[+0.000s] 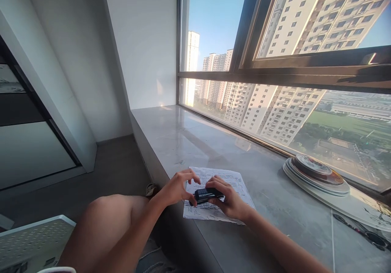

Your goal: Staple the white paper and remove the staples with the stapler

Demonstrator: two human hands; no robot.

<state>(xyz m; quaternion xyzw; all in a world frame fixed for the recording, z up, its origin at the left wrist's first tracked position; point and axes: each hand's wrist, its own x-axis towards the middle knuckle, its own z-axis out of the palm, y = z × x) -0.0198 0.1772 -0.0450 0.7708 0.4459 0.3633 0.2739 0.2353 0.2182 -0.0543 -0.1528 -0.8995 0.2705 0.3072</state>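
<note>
What looks like a black stapler (pixel 205 195), with pale print on its side, is over a printed sheet of paper (pixel 233 179) on the grey stone sill. My right hand (pixel 227 197) grips its right end, fingers over the top and thumb below. At the left end is my left hand (pixel 180 187), its thumb at the stapler's tip and its curled fingers arched apart above. The paper has some handwriting along its lower edge and lies partly under both hands.
Several stacked round plates or discs (pixel 317 175) stand on the sill at the right, by the window. Near them lies a dark, string-like item with a round part (pixel 375 238). A white perforated basket (pixel 36 238) is at lower left, beside my bent leg (pixel 106 220).
</note>
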